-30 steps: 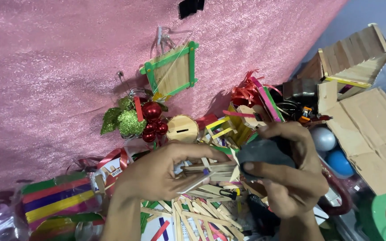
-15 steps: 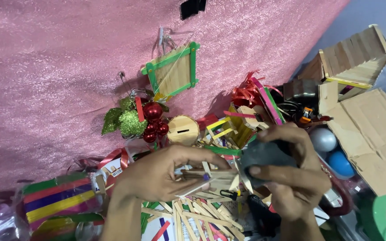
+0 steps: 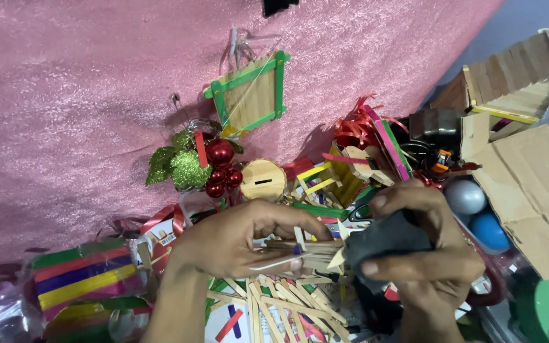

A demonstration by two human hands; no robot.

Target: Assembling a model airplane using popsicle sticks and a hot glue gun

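Note:
My left hand [image 3: 239, 244] pinches a small bundle of plain wooden craft sticks [image 3: 300, 254], held level just above a heap of loose sticks [image 3: 287, 305]. My right hand [image 3: 424, 260] is wrapped around a dark grey glue gun [image 3: 386, 241]. Its pale nozzle points left and touches the right end of the bundle. The two hands are close together, low in the middle of the head view.
A pink glitter sheet [image 3: 96, 95] hangs behind, carrying a green-edged stick frame [image 3: 252, 95] and a cluster of green leaves with red berries [image 3: 198, 165]. A stick house [image 3: 509, 76], cardboard box [image 3: 535, 190], silver and blue balls [image 3: 478, 213] sit right; coloured sticks [image 3: 84, 276] left.
My left hand has shifted the stick bundle slightly and my right hand has brought the glue gun's nozzle against its end. Nothing else has moved.

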